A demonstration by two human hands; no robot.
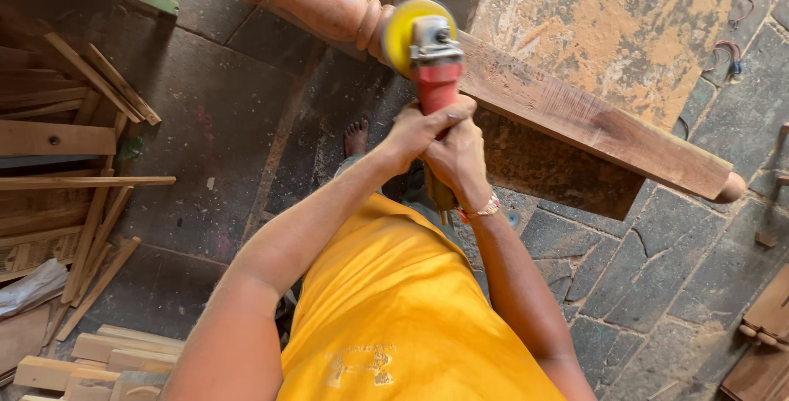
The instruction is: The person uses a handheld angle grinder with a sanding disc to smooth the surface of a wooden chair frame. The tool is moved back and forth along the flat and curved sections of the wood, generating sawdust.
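Both hands, left hand [417,131] and right hand [457,157], grip the red grinder [436,72] with fingers closed, yellow disc [404,31] touching the turned post [526,93]; its square section looks rough, unsanded.

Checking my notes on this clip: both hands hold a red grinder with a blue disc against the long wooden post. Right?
Not quite. The disc is yellow, not blue, as the head view shows. Both hands, left hand and right hand, do hold the red grinder against the wooden post.
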